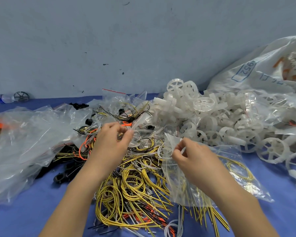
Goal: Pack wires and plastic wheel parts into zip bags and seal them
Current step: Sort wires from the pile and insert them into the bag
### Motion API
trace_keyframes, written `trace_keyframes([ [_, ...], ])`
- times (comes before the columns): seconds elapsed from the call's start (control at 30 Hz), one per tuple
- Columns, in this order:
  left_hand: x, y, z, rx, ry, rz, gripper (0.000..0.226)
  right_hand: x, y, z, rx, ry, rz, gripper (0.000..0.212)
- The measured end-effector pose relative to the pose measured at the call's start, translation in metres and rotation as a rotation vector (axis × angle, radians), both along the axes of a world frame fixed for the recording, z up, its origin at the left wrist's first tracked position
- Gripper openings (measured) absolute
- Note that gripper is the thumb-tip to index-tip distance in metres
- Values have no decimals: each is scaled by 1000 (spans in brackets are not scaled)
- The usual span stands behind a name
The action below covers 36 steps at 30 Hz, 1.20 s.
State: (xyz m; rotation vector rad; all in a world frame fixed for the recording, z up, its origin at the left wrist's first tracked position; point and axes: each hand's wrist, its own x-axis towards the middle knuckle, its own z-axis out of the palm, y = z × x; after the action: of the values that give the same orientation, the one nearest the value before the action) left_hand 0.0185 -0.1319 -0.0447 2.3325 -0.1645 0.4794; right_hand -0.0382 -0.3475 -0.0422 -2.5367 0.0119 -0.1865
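Two hands, left (113, 139) and right (191, 156), one water bottle (3, 98), one dark wheel (21, 96) beside it, one large printed sack (263, 69), white plastic wheels (203, 103) and yellow wires (135, 182) too many to count, several zip bags (203, 190).

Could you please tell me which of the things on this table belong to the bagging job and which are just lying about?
Part of the job:
- zip bag, pinched by the right hand
- left hand, pinching clear plastic
- yellow wires
- white plastic wheels
- empty zip bags

Just lying about:
- water bottle
- dark wheel
- large printed sack
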Motion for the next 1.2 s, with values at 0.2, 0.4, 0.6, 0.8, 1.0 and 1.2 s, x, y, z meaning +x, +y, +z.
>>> trace_keyframes([
  [0.2, -29, -20, 25, -329, -129, -117, 24, -1, 5, 4, 74, -159, 10, 18],
  [0.4, -39, -54, 8, -65, -253, -179, 22, 2, 31, 12, 633, -187, 245, 21],
  [0.6, -51, -57, 5, 114, -229, -312, 40, 6, 24, 9, 772, -206, 181, 14],
  [0.8, -57, -36, 30, 233, -406, -219, 35, 5, 12, 9, 425, -279, 185, 16],
  [1.0, -55, -26, 32, 486, -300, -172, 47, 0, 11, 11, 70, -403, 287, 24],
  [1.2, -52, -25, 13, 199, -174, -276, 43, 3, 6, 12, 149, -352, 207, 21],
])
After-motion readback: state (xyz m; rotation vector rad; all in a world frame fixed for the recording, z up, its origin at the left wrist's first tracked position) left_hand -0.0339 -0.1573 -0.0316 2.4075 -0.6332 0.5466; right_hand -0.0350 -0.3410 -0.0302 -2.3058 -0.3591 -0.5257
